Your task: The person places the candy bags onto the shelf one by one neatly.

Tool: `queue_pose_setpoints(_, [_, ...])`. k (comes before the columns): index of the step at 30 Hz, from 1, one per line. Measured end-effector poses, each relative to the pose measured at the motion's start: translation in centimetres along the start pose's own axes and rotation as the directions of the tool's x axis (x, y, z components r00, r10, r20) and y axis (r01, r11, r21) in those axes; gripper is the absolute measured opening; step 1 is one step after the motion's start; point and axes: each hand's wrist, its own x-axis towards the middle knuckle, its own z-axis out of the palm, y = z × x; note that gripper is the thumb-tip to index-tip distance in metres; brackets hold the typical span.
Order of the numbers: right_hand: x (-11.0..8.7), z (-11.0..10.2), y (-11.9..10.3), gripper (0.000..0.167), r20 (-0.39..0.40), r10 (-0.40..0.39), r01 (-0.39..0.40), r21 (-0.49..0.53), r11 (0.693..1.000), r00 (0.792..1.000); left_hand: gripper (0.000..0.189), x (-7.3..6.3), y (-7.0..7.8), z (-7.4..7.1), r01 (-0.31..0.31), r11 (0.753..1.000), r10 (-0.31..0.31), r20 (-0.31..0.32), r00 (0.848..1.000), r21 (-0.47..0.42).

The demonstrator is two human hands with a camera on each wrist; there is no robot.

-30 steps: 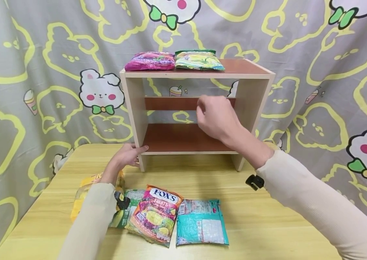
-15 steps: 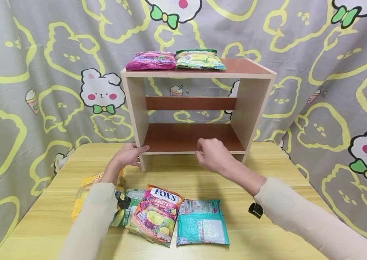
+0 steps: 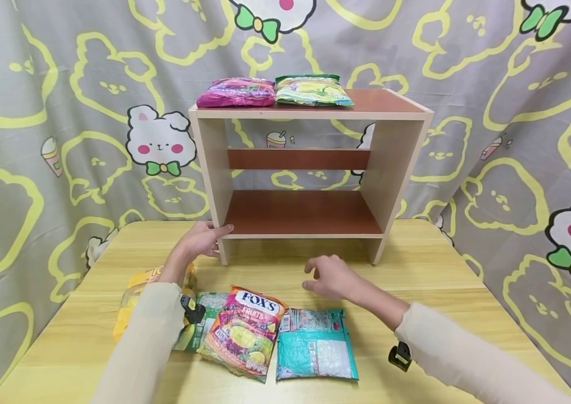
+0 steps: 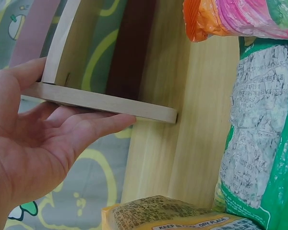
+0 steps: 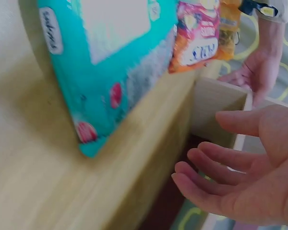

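Note:
My left hand (image 3: 200, 238) grips the left side panel of a small wooden shelf (image 3: 310, 116), thumb at the lower board and fingers along the panel's outer face. Held above the table, my right hand (image 3: 333, 276) has loosely bent fingers with nothing between them. Nearest to it lies a teal candy bag (image 3: 318, 350), back side up; the right wrist view shows a gap between them. Left of that bag, an orange and pink FOX'S fruit candy bag (image 3: 245, 334) partly covers a green bag (image 3: 191, 336). A yellow bag (image 3: 131, 303) is partly hidden by my left forearm.
On the shelf's top sit a purple candy bag (image 3: 237, 92) and a green and yellow candy bag (image 3: 313, 91), side by side at the left. The shelf stands near the back of the wooden table (image 3: 416, 269), before a patterned curtain (image 3: 88, 185).
My right hand has come down from in front of the shelf's upper opening toward the teal bag, and its fingers have loosened. My left hand has stayed on the side panel.

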Motion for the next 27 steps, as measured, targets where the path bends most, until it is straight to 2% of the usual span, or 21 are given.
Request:
queue_pose_setpoints(5, [-0.6, 1.0, 0.1, 0.041, 0.121, 0.025, -0.023, -0.011, 1.000, 0.992, 0.069, -0.2, 0.2, 0.0, 0.002, 1.000, -0.002, 0.004, 1.000, -0.006])
queue_pose_setpoints(8, [-0.9, 1.4, 0.0, 0.043, 0.180, 0.018, -0.012, -0.037, 0.999, 0.984, 0.068, -0.3, 0.3, 0.0, 0.004, 1.000, -0.004, 0.004, 1.000, -0.003])
queue_pose_setpoints(15, [-1.3, 2.5, -0.1, 0.045, 0.263, 0.037, -0.022, -0.059, 0.998, 0.964, 0.067, -0.3, 0.5, 0.1, 0.010, 1.000, -0.010, 0.001, 1.000, 0.004])
queue_pose_setpoints(18, [-1.2, 3.0, -0.1, 0.041, 0.273, 0.043, -0.025, -0.069, 0.997, 0.961, 0.067, -0.3, 0.5, 0.1, 0.010, 1.000, -0.010, 0.001, 1.000, 0.006])
queue_pose_setpoints(27, [-0.9, 3.7, -0.1, 0.037, 0.244, 0.036, -0.015, -0.088, 0.996, 0.969, 0.070, -0.2, 0.3, 0.0, 0.015, 1.000, -0.015, 0.007, 1.000, 0.005])
